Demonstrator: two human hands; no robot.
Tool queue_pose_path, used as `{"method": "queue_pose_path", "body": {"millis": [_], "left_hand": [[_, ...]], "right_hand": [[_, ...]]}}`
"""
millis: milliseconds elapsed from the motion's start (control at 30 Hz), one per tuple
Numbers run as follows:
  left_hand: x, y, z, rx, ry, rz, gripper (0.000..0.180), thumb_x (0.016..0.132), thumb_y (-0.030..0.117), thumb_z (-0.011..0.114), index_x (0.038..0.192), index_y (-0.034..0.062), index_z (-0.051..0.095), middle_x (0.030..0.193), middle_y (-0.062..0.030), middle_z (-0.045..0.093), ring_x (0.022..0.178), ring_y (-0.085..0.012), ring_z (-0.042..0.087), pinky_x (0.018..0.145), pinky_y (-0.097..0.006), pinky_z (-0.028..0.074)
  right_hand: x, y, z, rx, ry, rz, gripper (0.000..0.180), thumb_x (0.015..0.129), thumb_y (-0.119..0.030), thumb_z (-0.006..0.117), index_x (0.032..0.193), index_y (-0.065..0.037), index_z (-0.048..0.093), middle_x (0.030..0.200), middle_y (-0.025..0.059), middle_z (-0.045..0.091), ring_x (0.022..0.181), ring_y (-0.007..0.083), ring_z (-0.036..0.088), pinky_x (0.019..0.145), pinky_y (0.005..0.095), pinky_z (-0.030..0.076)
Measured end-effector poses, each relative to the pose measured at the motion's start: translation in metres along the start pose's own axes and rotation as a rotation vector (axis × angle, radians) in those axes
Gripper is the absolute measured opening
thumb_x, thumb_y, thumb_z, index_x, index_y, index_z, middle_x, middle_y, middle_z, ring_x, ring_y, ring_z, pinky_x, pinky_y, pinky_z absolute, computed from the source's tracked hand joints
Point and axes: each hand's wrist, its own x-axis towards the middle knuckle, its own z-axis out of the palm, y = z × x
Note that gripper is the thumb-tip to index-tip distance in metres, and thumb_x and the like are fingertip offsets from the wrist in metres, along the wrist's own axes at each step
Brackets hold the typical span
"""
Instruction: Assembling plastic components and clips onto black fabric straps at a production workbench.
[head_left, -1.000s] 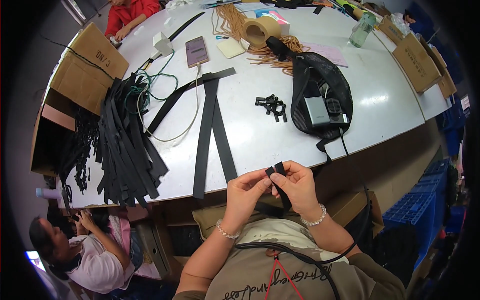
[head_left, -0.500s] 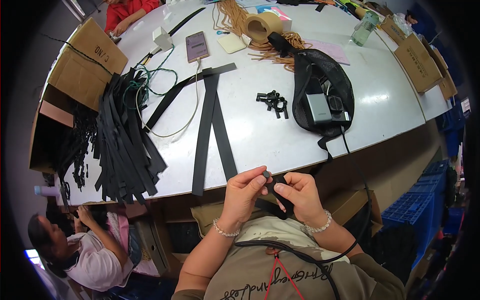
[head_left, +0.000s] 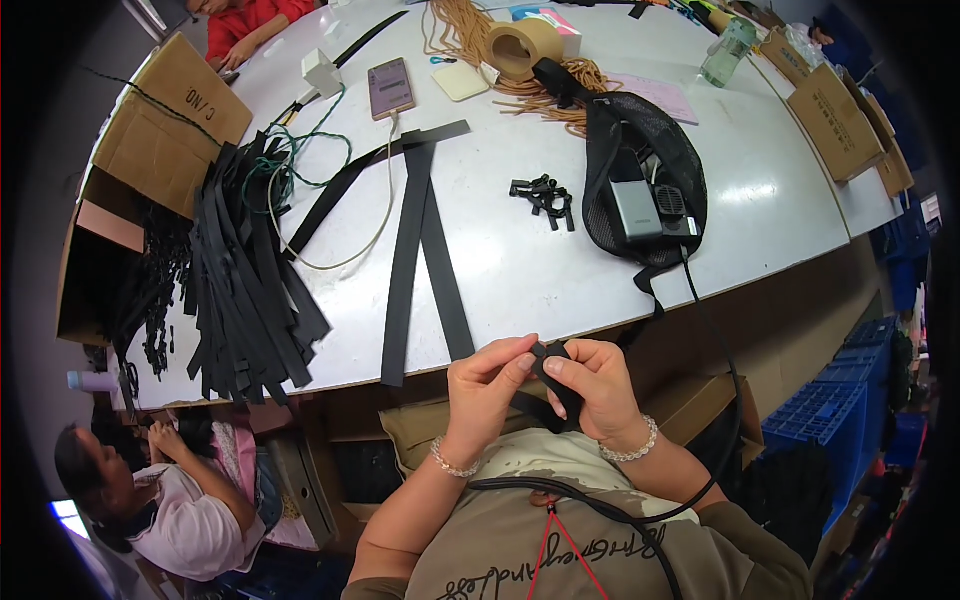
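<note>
My left hand and my right hand meet below the near edge of the white table. Together they pinch a black webbing strap, which runs down between them toward my lap. Both wrists wear bead bracelets. Two long black straps lie flat on the table just beyond my left hand. A small heap of black plastic buckles sits further out, ahead of my right hand.
A thick pile of black straps hangs over the table's left edge by an open cardboard box. A black mesh bag, a phone, tan cord and boxes lie farther back. A seated person is at lower left.
Both hands have come slightly lower and closer to my body with the strap. My fingers have shifted along it; the strap end now sits between thumb tips.
</note>
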Motion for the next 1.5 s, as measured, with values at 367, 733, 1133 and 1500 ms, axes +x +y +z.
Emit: {"method": "queue_pose_path", "body": {"millis": [367, 733, 1133, 1500], "left_hand": [[0.000, 0.002, 0.003, 0.198, 0.012, 0.252, 0.020, 0.083, -0.004, 0.062, 0.103, -0.0010, 0.067, 0.099, -0.0081, 0.065, 0.085, -0.0092, 0.059, 0.072, -0.020, 0.048], [-0.004, -0.003, 0.005, 0.167, 0.095, 0.283, 0.019, 0.082, -0.005, 0.062, 0.099, -0.0017, 0.067, 0.098, -0.0091, 0.065, 0.085, -0.0107, 0.060, 0.072, -0.020, 0.048], [-0.004, 0.001, 0.004, 0.140, 0.020, 0.299, 0.020, 0.080, -0.010, 0.060, 0.098, -0.0023, 0.067, 0.098, -0.0104, 0.064, 0.084, -0.0120, 0.060, 0.071, -0.022, 0.049], [-0.002, 0.004, 0.000, -0.075, 0.008, 0.076, 0.020, 0.086, -0.004, 0.057, 0.104, -0.0015, 0.065, 0.100, -0.0091, 0.064, 0.084, -0.0115, 0.061, 0.075, -0.023, 0.050]], "right_hand": [[-0.002, 0.003, 0.010, -0.040, 0.038, -0.081, 0.014, 0.087, -0.009, 0.060, 0.080, 0.002, 0.059, 0.062, 0.0039, 0.058, 0.048, 0.0058, 0.051, 0.043, 0.0193, 0.041], [-0.006, 0.004, 0.015, -0.015, 0.061, -0.094, 0.013, 0.088, -0.007, 0.059, 0.078, 0.002, 0.059, 0.063, 0.0035, 0.058, 0.048, 0.0063, 0.051, 0.043, 0.0195, 0.041], [-0.007, 0.004, 0.015, 0.006, 0.071, -0.099, 0.012, 0.087, -0.006, 0.060, 0.078, 0.002, 0.059, 0.063, 0.0034, 0.058, 0.048, 0.0066, 0.051, 0.043, 0.0196, 0.040], [-0.003, 0.001, 0.012, -0.139, 0.032, -0.090, 0.014, 0.090, -0.011, 0.058, 0.087, 0.003, 0.061, 0.067, 0.0026, 0.061, 0.052, 0.0059, 0.052, 0.047, 0.0194, 0.043]]}}
